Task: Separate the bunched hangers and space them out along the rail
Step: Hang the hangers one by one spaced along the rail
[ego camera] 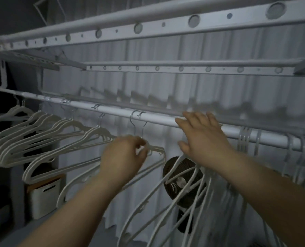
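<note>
Step in hand: spacing. The left hand [123, 155] pinches the neck of one white plastic hanger [157, 149] hung on the white tubular rail [116, 112]. The right hand [201, 136], fingers straight and spread, lies against the rail over the bunched white hangers [199, 175]. Next move: slide one hook clear, probably leftward. Behind hang a pale pleated curtain [166, 86] and a dark round fan [168, 166].

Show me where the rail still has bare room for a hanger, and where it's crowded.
Bare rail lies between the paired metal hooks and the right hand, and again left of those hooks. Crowded: the bunch under that hand and the far-right cluster.
</note>
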